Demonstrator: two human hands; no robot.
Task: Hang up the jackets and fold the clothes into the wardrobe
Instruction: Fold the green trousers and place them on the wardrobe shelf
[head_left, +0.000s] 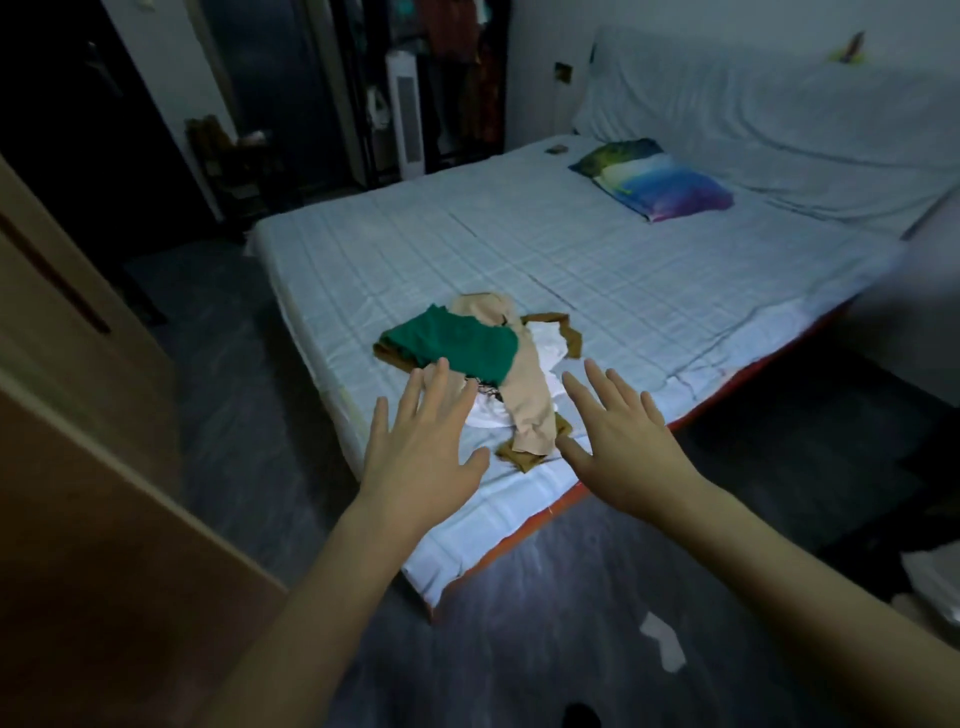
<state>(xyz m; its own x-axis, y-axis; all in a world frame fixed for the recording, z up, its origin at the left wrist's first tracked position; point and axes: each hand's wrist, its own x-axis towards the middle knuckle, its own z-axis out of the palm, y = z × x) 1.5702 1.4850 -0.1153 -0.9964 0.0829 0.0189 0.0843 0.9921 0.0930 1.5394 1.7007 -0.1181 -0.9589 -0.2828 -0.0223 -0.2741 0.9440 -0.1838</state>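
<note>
Reaching over clothes pile (483, 364) on bed (649, 280), left hand (423, 447), right hand (621, 441), both spread, empty

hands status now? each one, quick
Left hand: open, fingers spread, holding nothing.
Right hand: open, fingers spread, holding nothing.

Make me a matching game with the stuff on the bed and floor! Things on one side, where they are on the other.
Things:
1. green garment
2. colourful pillow
3. white scrap
4. left hand

Places:
A. on the dark floor
B. far side of the bed, near the wall
C. on top of the clothes pile
D. open, reaching toward the pile

Pairs: 1-C, 2-B, 3-A, 4-D
</note>
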